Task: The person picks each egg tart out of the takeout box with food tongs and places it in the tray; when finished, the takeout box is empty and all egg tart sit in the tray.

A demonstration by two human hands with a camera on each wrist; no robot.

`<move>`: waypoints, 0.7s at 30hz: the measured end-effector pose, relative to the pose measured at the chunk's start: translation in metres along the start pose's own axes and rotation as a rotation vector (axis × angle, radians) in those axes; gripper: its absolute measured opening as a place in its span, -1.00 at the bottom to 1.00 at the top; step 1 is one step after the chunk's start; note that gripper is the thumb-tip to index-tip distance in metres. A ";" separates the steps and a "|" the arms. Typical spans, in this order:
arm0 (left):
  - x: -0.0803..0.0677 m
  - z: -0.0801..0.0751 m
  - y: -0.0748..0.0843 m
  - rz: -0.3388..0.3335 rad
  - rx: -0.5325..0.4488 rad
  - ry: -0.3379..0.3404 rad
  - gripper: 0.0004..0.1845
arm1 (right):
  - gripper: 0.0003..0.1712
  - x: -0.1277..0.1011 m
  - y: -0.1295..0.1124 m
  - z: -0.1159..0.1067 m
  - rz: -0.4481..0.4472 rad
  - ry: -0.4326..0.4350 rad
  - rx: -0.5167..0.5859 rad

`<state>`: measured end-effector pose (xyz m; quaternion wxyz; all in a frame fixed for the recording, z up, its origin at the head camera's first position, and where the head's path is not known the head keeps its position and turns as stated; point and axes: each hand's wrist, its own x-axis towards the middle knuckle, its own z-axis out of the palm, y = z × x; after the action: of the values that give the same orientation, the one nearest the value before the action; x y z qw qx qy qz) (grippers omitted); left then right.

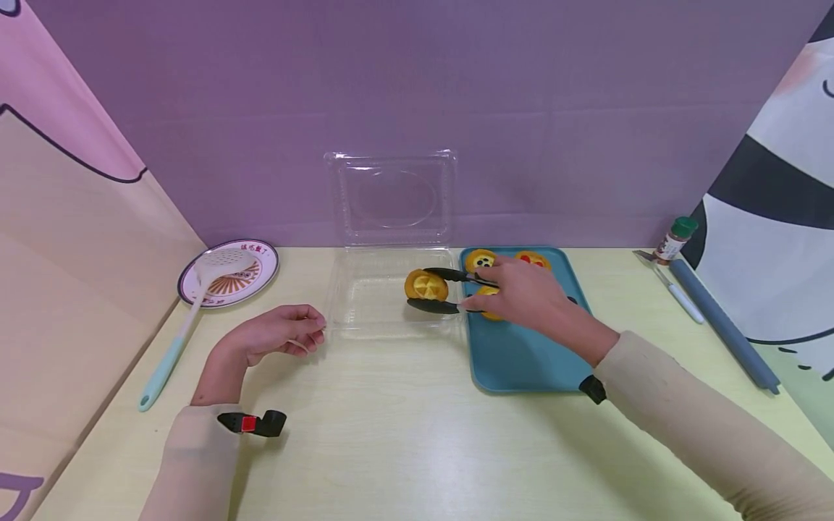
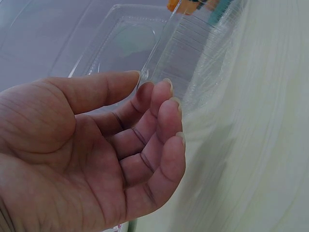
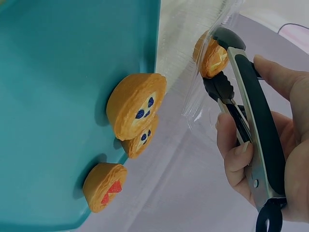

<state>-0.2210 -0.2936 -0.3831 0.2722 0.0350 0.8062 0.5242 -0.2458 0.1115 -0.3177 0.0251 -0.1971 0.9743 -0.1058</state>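
**Tart held in tongs over the clear box**

The right hand (image 1: pixel 521 293) is closed round the handles of black tongs (image 1: pixel 449 291), fingers & thumb squeezing them together. The tips of the tongs grip a yellow tart (image 1: pixel 426 285) from both sides. This tart is just left of the right hand, over the right part of the clear plastic box (image 1: pixel 365 318); I cannot tell if it touches the box bottom. The right wrist view shows the same: the tong tips (image 3: pixel 219 58) pinch the tart (image 3: pixel 208 57) behind the transparent box wall.

The left hand (image 1: pixel 276 334) holds nothing. It rests on the counter (image 1: pixel 391 434) w/ loosely curled fingers (image 2: pixel 164 111), the fingertips at the left front corner of the box. In the left wrist view the fingertips are very near the box edge (image 2: pixel 159 58), maybe touching; this I cannot tell for sure.

Under & behind the right hand lies a teal tray (image 1: pixel 521 362), just right of the box. On it are other tarts: two w/ dark blue dots (image 3: pixel 137 108), one w/ a red piece (image 3: pixel 104 186).

The box lid (image 1: pixel 391 195) stands open, behind the box, leaning on the purple wall.

Far left of the left hand: a round plate (image 1: pixel 257 275) w/ a pale skimmer (image 1: pixel 189 318) lying across it. Well right of the right hand: a small spice jar w/ green cap (image 1: pixel 675 240), a grey-blue roll (image 1: pixel 723 325) and a thin white tool (image 1: pixel 677 295).
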 end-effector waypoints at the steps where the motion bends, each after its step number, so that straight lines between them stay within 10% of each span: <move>1: 0.000 0.000 0.000 0.002 0.002 -0.001 -0.65 | -0.15 -0.001 0.001 0.000 -0.002 0.009 -0.002; 21: 0.002 -0.001 -0.001 -0.003 -0.005 -0.007 -0.65 | -0.16 -0.022 0.011 -0.007 -0.018 0.106 0.014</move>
<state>-0.2228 -0.2944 -0.3848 0.2758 0.0350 0.8039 0.5258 -0.2300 0.1312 -0.3129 -0.0260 -0.1996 0.9718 -0.1230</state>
